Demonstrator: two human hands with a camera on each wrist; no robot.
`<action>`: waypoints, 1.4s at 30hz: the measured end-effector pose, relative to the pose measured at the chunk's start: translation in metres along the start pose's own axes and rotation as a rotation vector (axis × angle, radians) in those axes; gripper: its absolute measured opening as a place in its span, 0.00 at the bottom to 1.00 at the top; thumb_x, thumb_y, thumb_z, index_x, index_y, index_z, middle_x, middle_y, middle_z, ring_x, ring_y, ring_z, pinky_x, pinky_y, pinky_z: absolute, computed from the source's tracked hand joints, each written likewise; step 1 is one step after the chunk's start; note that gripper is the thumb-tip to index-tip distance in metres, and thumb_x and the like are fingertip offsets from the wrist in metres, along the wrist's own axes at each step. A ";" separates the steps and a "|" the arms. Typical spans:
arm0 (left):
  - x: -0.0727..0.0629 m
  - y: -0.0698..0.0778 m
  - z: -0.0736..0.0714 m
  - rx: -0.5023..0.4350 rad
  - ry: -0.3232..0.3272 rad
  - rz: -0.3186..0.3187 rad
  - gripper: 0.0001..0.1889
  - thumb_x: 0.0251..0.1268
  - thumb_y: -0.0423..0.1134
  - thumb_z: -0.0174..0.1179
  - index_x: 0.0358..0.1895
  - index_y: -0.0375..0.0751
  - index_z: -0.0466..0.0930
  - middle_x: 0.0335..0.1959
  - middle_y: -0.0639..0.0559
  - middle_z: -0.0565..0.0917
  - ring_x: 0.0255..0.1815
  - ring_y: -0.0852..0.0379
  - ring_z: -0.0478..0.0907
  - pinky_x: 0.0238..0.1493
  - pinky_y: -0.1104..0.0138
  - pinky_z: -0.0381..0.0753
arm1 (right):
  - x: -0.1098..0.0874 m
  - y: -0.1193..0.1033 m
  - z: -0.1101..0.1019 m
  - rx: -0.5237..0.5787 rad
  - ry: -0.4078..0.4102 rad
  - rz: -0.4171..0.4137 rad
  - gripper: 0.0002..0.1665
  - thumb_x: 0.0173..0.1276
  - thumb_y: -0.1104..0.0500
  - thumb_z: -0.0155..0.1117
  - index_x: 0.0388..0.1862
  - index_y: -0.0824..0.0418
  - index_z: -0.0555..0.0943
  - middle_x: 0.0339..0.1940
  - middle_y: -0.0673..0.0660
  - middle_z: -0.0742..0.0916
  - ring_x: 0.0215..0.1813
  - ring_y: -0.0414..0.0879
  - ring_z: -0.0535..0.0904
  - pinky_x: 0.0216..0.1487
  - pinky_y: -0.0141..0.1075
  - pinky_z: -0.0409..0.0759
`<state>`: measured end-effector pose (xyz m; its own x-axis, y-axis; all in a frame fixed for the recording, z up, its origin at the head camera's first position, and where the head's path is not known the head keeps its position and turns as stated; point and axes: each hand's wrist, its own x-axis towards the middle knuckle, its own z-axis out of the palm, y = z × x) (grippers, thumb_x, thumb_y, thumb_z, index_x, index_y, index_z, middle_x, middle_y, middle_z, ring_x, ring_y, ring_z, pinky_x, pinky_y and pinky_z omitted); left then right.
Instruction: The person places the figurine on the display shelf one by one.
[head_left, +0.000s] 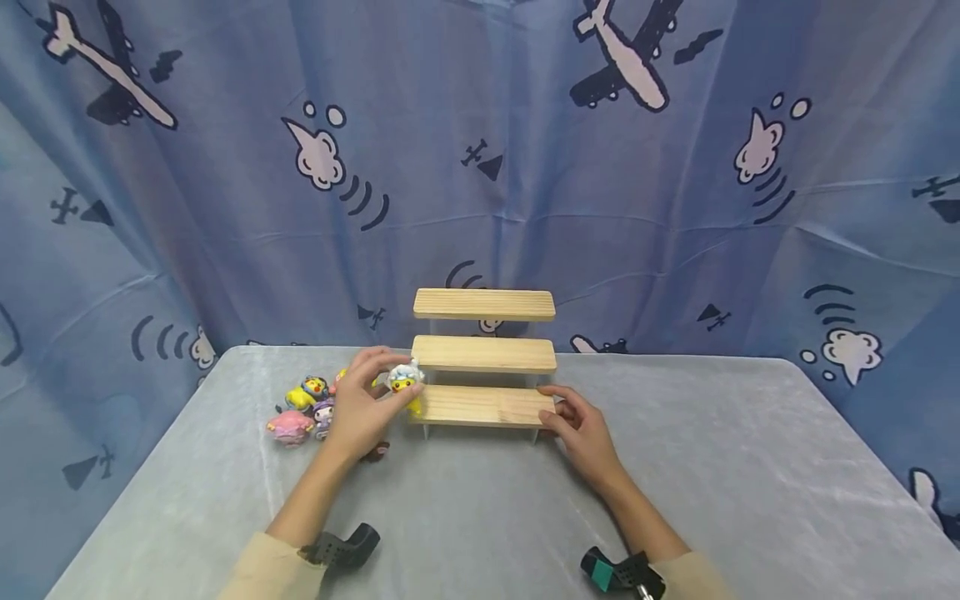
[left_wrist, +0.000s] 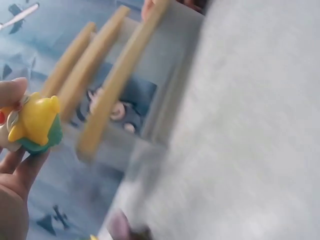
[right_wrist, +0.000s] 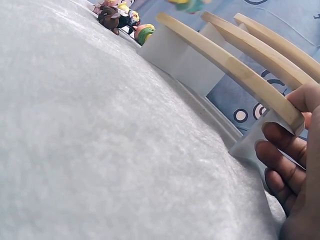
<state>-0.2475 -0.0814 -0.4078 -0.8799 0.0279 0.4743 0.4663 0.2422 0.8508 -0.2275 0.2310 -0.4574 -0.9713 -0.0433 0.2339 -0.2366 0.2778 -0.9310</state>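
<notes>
Between its thumb and fingers, my left hand (head_left: 362,408) holds a small yellow figurine (head_left: 403,383) with a white top, by the left end of the lowest step of a three-tier wooden display stand (head_left: 480,406). The left wrist view shows the figurine (left_wrist: 37,120) tilted, with a green part on it, apart from the boards. My right hand (head_left: 581,433) grips the right end of the lowest board. In the right wrist view its thumb lies on top of the board (right_wrist: 235,70) and its fingers curl below, beside a pale upright support (right_wrist: 255,135).
Left of the stand lie several figurines: a pink one (head_left: 290,426), a yellow one (head_left: 302,397), a purple-and-white one (head_left: 322,415) and a brown one (head_left: 378,452), some partly behind my left hand. A grey cloth covers the table (head_left: 480,517). Behind hangs a blue patterned curtain (head_left: 420,108).
</notes>
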 end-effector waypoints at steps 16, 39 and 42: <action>0.034 0.064 0.067 -0.227 -0.159 0.125 0.18 0.55 0.29 0.73 0.50 0.37 0.85 0.54 0.47 0.78 0.54 0.57 0.78 0.52 0.65 0.86 | -0.002 0.003 0.000 0.008 0.007 0.007 0.19 0.72 0.65 0.63 0.61 0.65 0.79 0.29 0.58 0.86 0.32 0.39 0.83 0.40 0.33 0.87; 0.023 0.043 0.101 -0.248 -0.275 0.059 0.14 0.57 0.28 0.72 0.48 0.38 0.86 0.55 0.45 0.82 0.61 0.52 0.79 0.65 0.60 0.80 | 0.002 0.000 0.001 0.014 -0.018 -0.009 0.19 0.74 0.64 0.61 0.62 0.65 0.77 0.34 0.62 0.88 0.33 0.37 0.84 0.40 0.35 0.87; 0.021 0.040 0.105 -0.268 -0.278 0.061 0.14 0.57 0.26 0.71 0.48 0.36 0.86 0.55 0.44 0.82 0.61 0.51 0.80 0.64 0.62 0.80 | 0.001 0.000 0.001 0.020 -0.018 -0.016 0.19 0.74 0.64 0.61 0.62 0.65 0.77 0.33 0.62 0.88 0.33 0.37 0.84 0.40 0.35 0.87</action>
<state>-0.2571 0.0312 -0.3869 -0.8238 0.3054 0.4776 0.4932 -0.0292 0.8694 -0.2284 0.2299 -0.4578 -0.9677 -0.0646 0.2436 -0.2520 0.2578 -0.9328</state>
